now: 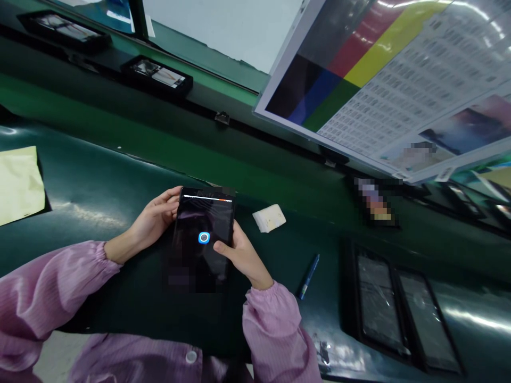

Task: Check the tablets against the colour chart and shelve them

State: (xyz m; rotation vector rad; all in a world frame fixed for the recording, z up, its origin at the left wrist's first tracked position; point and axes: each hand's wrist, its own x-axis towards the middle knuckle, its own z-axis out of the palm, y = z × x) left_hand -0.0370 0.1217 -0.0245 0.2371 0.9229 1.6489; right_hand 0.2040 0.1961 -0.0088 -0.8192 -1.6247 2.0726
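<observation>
A black tablet (199,218) with a dark screen and a round blue button on it is held over the dark green bench. My left hand (154,218) grips its left edge near the top. My right hand (241,255) holds its right edge, with the thumb resting on the screen just right of the blue button. Both arms wear pink striped sleeves.
A blue pen (309,276) lies right of my right hand. A small white pad (269,218) sits beyond it. Two dark tablets in a black tray (403,308) lie at right. A colour test chart (399,74) stands behind. Black trays (157,77) ride the green conveyor. A yellow sheet (18,183) lies at left.
</observation>
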